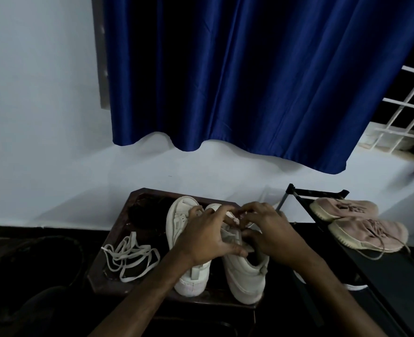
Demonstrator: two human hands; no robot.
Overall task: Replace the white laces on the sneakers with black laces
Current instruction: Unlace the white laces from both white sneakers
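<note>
step, likely: unlacing right sneaker (244, 276), table (108, 283) centre | left hand (206, 237) grips it; right hand (271, 229) fingers pinch at its eyelets | loose white lace (130, 256) at 9 o'clock | advice: steady shoe, draw lace out row by row

The sneakers (244, 271) are showing plain off-white. The loose lace (130, 256) is showing white against the dark brown worktop (118, 229). The curtain (249, 81) is hanging in solid deep blue over a white wall (43, 117). The shoes (368, 235) on the black rack (383, 276) are showing dusty pink with cream soles. The grille (410, 103) is showing white.
</note>
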